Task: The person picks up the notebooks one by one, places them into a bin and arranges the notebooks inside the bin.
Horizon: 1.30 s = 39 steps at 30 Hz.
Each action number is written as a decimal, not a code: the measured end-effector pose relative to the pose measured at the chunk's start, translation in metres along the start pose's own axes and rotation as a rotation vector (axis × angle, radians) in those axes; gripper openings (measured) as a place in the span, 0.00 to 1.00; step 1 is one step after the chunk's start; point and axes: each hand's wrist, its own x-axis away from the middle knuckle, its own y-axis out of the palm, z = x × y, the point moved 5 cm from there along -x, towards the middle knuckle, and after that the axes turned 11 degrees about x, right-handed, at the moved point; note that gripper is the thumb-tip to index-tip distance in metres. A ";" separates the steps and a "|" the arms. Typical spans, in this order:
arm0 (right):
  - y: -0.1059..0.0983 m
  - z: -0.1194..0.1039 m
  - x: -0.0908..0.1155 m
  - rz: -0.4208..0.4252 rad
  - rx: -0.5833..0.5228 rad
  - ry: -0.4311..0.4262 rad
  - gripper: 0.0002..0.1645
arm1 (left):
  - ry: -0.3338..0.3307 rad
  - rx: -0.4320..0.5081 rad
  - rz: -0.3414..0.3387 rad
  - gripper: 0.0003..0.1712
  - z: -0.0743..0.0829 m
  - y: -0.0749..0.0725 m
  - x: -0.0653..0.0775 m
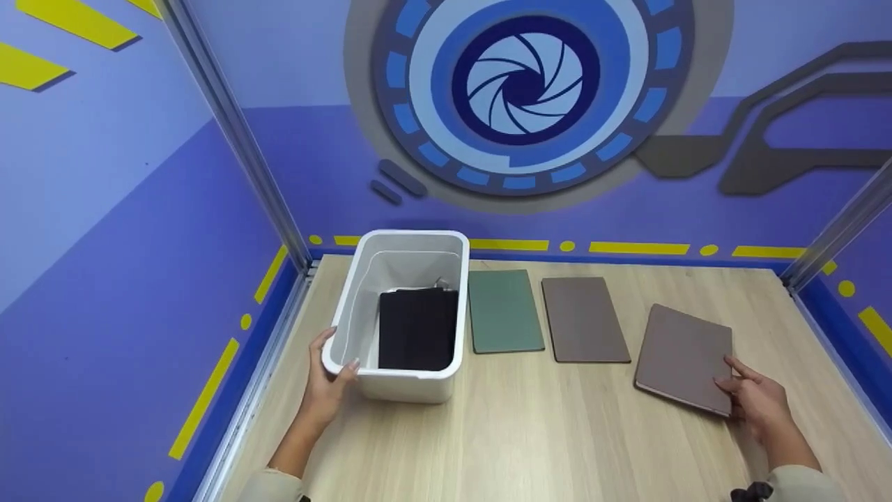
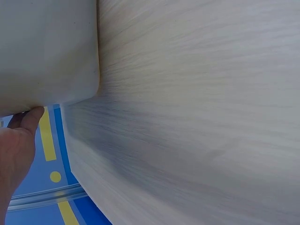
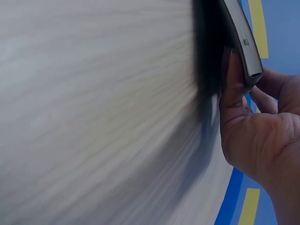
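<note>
The left hand [image 1: 327, 390] grips the near left corner of a white bin [image 1: 408, 388], its thumb over the near rim and its fingers against the left side. The bin stands on the bench [image 1: 529, 439], ahead of that hand and to its right. Inside, to the right of the left hand, lies at least one black book [image 1: 418, 331]; a small shiny thing shows past its far edge, too small to make out.

The right hand [image 1: 761, 403] pinches the right edge of a brown book, the held book [image 1: 686, 359], thumb on one face and fingers on the other. The held book reaches out to the left of the hand and a little ahead of it, tilted, and the right wrist view shows its edge by the hand raised off the bench, with shadow beneath.

Between the two hands, further from the person than either, a green book [image 1: 506, 312] lies flat just right of the bin, and the flat brown book [image 1: 587, 321] lies beside it, nearer the right hand.
</note>
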 end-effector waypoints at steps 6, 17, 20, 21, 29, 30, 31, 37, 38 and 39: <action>-0.001 -0.005 0.001 0.003 -0.032 -0.008 0.51 | 0.004 -0.007 0.012 0.44 0.000 0.000 0.001; 0.000 -0.012 0.003 0.030 -0.096 -0.013 0.49 | -0.001 -0.010 0.007 0.44 0.000 -0.001 0.000; 0.000 -0.010 0.004 0.032 -0.125 -0.024 0.49 | -0.005 -0.008 0.002 0.44 0.000 -0.001 0.000; 0.001 -0.010 0.005 0.030 -0.127 -0.027 0.49 | -0.008 -0.010 0.003 0.44 0.000 -0.001 0.000; 0.000 -0.012 0.005 0.056 -0.110 -0.027 0.49 | -0.004 -0.019 0.020 0.44 0.000 0.000 -0.001; 0.000 -0.012 0.005 0.056 -0.112 -0.028 0.49 | 0.000 -0.021 0.019 0.44 0.000 0.000 -0.001; 0.000 -0.012 0.005 0.055 -0.112 -0.030 0.49 | 0.002 -0.023 0.021 0.44 0.000 0.000 -0.001; -0.002 -0.015 0.005 0.057 -0.080 -0.033 0.48 | -0.012 -0.029 0.019 0.44 0.001 0.000 0.000; -0.002 -0.015 0.005 0.057 -0.079 -0.034 0.48 | -0.014 -0.028 0.016 0.44 0.001 0.000 0.000; -0.002 -0.016 0.005 0.050 -0.087 -0.038 0.48 | -0.013 -0.027 0.015 0.44 0.001 0.000 0.000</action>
